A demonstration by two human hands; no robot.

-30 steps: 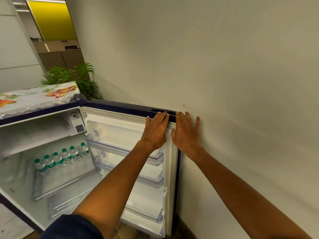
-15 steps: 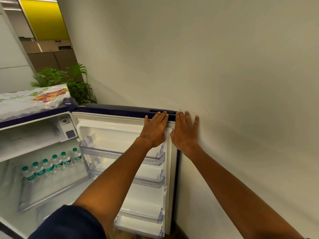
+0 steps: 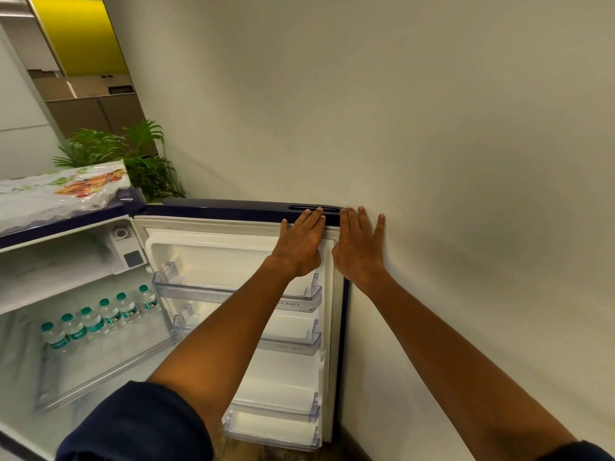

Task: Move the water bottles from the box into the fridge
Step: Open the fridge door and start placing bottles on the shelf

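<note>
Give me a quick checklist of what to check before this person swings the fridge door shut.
1. Bottles stand upright, well inside on the shelf: ok.
2. Door racks hold nothing that sticks out: ok.
3. Left hand flat on the door's inner top edge, holding nothing: ok.
4. Right hand flat at the door's edge by the wall, fingers clear of the hinge side: ok.
5. Box emptied of bottles: cannot tell, box is out of view.
</note>
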